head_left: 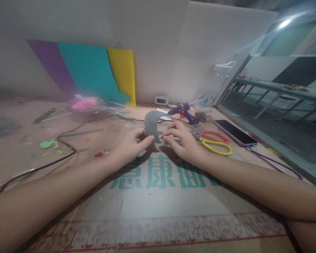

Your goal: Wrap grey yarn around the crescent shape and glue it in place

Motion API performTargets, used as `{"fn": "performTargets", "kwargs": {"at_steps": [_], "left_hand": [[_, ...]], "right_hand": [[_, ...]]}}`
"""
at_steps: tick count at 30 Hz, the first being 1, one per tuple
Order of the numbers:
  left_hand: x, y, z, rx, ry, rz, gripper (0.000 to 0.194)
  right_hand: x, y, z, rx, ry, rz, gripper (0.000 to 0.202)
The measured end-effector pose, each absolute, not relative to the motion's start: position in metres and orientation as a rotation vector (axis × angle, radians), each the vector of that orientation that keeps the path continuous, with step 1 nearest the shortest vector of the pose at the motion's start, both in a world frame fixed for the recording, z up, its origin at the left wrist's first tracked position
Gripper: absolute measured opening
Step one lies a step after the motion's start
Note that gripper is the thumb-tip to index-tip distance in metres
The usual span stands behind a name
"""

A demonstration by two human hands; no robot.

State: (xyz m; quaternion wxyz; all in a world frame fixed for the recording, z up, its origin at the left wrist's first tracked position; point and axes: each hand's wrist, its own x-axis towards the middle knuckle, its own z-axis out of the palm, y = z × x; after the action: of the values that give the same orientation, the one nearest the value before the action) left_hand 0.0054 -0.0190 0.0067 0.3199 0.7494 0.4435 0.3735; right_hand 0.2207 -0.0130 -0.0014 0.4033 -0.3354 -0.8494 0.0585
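Observation:
A grey crescent, ribbed as if wrapped in yarn, stands tilted above the middle of the table. My left hand pinches its lower left side between thumb and fingers. Just right of its lower tip, my right hand has its thumb and forefinger drawn together. Whatever may be between those fingertips is too small to make out. Close behind my right hand lie a tangle of grey yarn and scissors with red and yellow handles.
A blue glue gun with a small red light, a clear bottle and a white digital timer stand at the back. The phone lies right. A black cable crosses the left side, near a utility knife and coloured sheets.

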Motion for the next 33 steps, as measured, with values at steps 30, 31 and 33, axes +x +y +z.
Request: {"fn": "performTargets", "kwargs": {"at_steps": [30,31,33], "left_hand": [[0.0039,-0.0193,0.0013,2.181,1.188,0.959,0.031],[0.0037,-0.0187,0.0009,2.159,1.180,0.961,0.030],[0.0035,-0.0176,0.0000,2.097,1.171,0.962,0.030]], "right_hand": [[0.2160,-0.0142,0.0010,-0.938,-2.137,0.204,0.014],[0.2165,-0.0141,0.0015,-0.971,-2.099,0.223,0.015],[0.2176,-0.0142,0.0028,-1.009,-2.052,0.248,0.019]]}}
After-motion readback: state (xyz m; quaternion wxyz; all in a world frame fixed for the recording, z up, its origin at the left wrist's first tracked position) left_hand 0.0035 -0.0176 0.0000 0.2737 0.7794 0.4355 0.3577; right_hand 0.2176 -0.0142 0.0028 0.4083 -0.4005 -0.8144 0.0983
